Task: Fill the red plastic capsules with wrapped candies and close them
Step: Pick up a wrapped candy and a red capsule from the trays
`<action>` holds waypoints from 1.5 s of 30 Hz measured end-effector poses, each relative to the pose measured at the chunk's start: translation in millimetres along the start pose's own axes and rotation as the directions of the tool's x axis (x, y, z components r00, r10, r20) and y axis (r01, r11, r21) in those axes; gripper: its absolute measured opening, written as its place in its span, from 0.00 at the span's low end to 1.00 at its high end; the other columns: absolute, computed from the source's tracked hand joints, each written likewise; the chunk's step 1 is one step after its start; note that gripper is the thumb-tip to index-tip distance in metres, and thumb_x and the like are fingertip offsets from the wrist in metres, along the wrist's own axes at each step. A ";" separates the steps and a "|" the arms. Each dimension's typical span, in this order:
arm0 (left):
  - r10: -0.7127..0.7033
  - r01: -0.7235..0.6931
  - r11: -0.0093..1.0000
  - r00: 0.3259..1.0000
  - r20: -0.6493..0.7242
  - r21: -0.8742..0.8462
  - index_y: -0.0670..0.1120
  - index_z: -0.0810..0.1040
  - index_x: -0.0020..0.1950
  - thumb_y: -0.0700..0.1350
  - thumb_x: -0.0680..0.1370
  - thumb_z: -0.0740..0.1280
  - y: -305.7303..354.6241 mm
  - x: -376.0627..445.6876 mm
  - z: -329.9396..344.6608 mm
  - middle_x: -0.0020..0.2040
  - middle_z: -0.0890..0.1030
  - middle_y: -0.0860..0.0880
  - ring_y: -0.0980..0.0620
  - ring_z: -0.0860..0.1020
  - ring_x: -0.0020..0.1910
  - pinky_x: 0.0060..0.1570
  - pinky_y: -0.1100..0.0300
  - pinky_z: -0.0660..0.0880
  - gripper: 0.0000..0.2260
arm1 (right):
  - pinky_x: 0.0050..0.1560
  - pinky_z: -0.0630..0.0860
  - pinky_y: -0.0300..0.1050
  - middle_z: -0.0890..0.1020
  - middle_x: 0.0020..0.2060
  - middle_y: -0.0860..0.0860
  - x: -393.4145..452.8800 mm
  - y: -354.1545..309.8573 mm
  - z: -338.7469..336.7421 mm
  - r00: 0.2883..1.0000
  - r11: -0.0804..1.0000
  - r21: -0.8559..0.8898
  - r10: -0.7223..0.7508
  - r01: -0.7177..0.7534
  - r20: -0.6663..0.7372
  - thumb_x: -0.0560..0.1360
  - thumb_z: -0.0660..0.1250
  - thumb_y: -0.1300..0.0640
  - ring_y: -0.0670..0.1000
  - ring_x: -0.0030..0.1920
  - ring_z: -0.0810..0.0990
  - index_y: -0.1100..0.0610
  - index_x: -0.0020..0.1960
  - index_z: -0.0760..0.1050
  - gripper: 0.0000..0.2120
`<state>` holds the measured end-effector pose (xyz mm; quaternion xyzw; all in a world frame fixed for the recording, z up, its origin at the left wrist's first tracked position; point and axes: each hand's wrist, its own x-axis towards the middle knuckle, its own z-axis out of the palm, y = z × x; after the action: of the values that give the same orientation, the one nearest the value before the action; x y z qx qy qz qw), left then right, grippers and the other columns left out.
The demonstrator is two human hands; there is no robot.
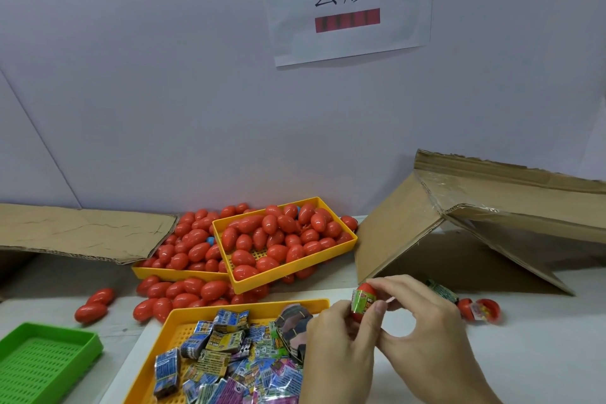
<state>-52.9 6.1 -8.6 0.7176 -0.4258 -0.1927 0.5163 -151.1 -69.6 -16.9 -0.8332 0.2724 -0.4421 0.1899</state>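
At the desk's near left corner sits an empty green perforated plastic tray [42, 361]. Behind it, two loose red egg-shaped plastic capsules [95, 305] lie on the bare desk [541, 354]. Toward the far edge, a heap of closed red capsules [187, 246] spills over a yellow tray, with a second yellow perforated tray [347, 244] tilted on top, also full of them. At the near edge, a third yellow tray [249, 307] holds flat printed wrapped packets [229, 364], blue, green and purple.

Right of that tray, above the desk, the left hand [341, 348] pinches one red capsule wearing a green printed band [364, 300] between thumb and fingers, while the right hand [426, 331] grips its top with curled fingertips. Further right, an opened red capsule half with something colourful inside [482, 309] rests near a propped cardboard sheet [459, 239].

Judging by the heaps, plenty remains, though whether those closed capsules are filled cannot be told. The held capsule's seam is hidden by fingers and band, and the packets' print is too blurred to read.
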 end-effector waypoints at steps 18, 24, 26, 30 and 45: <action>-0.238 0.505 0.424 0.863 0.445 -0.752 0.31 0.79 0.50 0.47 0.70 0.67 13.6 1.7 -12.1 0.39 0.80 0.30 0.38 0.82 0.37 0.38 0.46 0.82 0.19 | 0.48 0.81 0.37 0.85 0.48 0.40 3.4 -2.2 -8.3 0.958 0.779 0.558 0.213 -0.286 0.193 0.55 0.79 0.55 0.43 0.51 0.83 0.32 0.51 0.79 0.29; -0.203 0.541 0.380 0.840 0.503 -0.750 0.32 0.83 0.45 0.51 0.72 0.65 16.8 -1.0 -14.4 0.40 0.80 0.33 0.40 0.82 0.37 0.39 0.52 0.81 0.22 | 0.47 0.81 0.39 0.84 0.48 0.39 0.3 -1.9 -7.7 0.978 0.863 0.467 0.135 -0.196 0.161 0.60 0.83 0.62 0.45 0.52 0.81 0.32 0.54 0.78 0.33; -0.227 0.557 0.319 0.830 0.509 -0.767 0.29 0.79 0.48 0.49 0.72 0.64 17.9 -1.9 -12.7 0.41 0.78 0.34 0.39 0.80 0.36 0.38 0.52 0.80 0.21 | 0.48 0.81 0.40 0.83 0.48 0.41 1.1 -4.4 -8.7 0.988 0.888 0.439 0.093 -0.138 0.122 0.59 0.81 0.56 0.46 0.53 0.81 0.35 0.56 0.78 0.30; -0.235 0.587 0.217 0.807 0.542 -0.780 0.30 0.73 0.52 0.48 0.72 0.63 20.2 -2.6 -13.0 0.42 0.74 0.34 0.38 0.77 0.36 0.43 0.50 0.74 0.21 | 0.48 0.79 0.36 0.82 0.47 0.39 2.0 -7.1 -9.2 0.993 0.896 0.433 0.066 -0.103 0.100 0.59 0.80 0.52 0.45 0.52 0.80 0.35 0.57 0.77 0.29; -0.206 0.233 0.627 0.970 0.130 -0.744 0.39 0.85 0.45 0.38 0.64 0.81 1.3 4.2 -7.6 0.40 0.84 0.38 0.44 0.84 0.39 0.37 0.55 0.81 0.12 | 0.49 0.80 0.39 0.85 0.51 0.44 -0.2 -1.6 -6.6 0.919 0.688 0.614 0.234 -0.386 0.316 0.70 0.73 0.66 0.46 0.55 0.83 0.48 0.59 0.79 0.21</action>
<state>-45.6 6.9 -3.7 0.4819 -0.2250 -0.4244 0.7328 -156.4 -68.7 -12.6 -0.6936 0.2124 -0.3791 0.5745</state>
